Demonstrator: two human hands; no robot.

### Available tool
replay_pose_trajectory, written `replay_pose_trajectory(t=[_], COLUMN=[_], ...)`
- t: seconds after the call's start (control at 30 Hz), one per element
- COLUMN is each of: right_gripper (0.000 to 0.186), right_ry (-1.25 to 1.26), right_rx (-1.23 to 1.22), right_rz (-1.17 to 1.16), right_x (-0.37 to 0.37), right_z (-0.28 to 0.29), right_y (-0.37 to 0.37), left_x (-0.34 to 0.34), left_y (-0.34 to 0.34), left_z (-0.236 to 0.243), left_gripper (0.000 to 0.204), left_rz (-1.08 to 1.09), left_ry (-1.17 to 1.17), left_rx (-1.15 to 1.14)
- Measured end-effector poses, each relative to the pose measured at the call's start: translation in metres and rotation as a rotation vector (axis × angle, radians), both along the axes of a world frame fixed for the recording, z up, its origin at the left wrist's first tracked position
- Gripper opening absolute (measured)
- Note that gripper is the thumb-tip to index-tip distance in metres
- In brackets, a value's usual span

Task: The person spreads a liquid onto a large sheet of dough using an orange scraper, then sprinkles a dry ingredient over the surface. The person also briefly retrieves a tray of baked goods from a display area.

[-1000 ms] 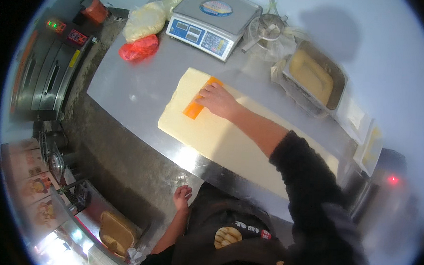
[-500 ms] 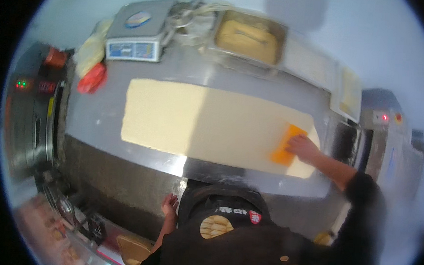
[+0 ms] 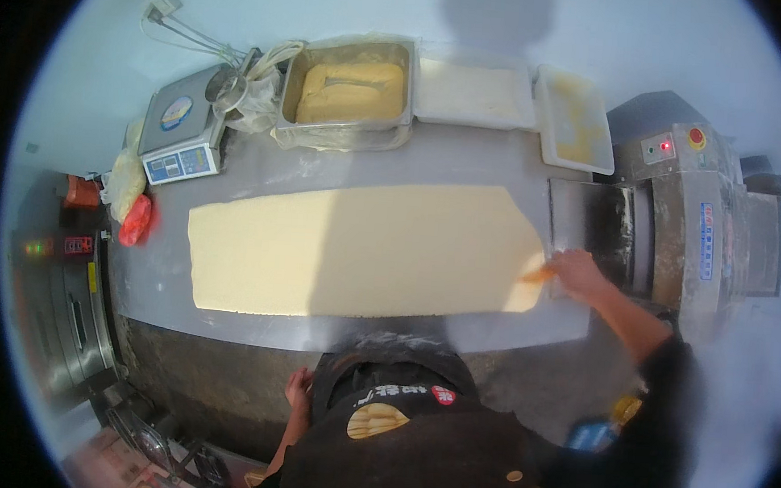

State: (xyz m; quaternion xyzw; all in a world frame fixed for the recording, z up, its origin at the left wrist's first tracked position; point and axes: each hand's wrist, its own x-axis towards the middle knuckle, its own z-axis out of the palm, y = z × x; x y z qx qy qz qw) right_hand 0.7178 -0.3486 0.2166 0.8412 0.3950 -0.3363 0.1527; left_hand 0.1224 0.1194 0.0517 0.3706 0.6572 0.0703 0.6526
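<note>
- The dough sheet [image 3: 368, 252] lies flat across your steel table [image 3: 152, 270]; careless lifting might stretch or tear it.
- Your left hand [image 3: 299, 387] hangs near the table's front edge, fingers loosely curled, nothing visible in them.
- Behind the sheet, the metal pan [image 3: 384, 53] holds a tan mass [image 3: 354, 103].
- Next, the white tray [image 3: 476, 121] holds something pale.
- The last tray [image 3: 588, 162] shows yellow residue [image 3: 581, 121].
- Your right hand [image 3: 578, 275] grips the orange scraper [image 3: 538, 275] at the sheet's right end; too steep an angle could gouge the dough.
</note>
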Motion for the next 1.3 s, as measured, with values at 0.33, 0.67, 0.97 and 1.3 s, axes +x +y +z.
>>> replay_pose_trajectory(t=[0.33, 0.67, 0.97, 1.3], right_gripper=[0.046, 0.032, 0.026, 0.034], right_ry=[1.633, -0.161, -0.39, -0.252], right_rx=[1.041, 0.854, 0.611, 0.745], right_rz=[-1.033, -0.175, -0.132, 0.356], right_x=[0.117, 0.13, -0.006, 0.009], right_z=[0.016, 0.015, -0.017, -0.073], right_y=[0.319, 0.533, 0.488, 0.281], left_x=[0.105, 0.448, 0.543, 0.458], left_y=[0.048, 0.207, 0.254, 0.235], left_z=[0.052, 0.063, 0.047, 0.038], left_gripper=[0.02, 0.079, 0.121, 0.088], left_rz=[-0.142, -0.265, 0.01, 0.275], left_ry=[-0.305, -0.862, -1.042, -1.247], left_rx=[0.421, -0.217, -0.628, -1.046])
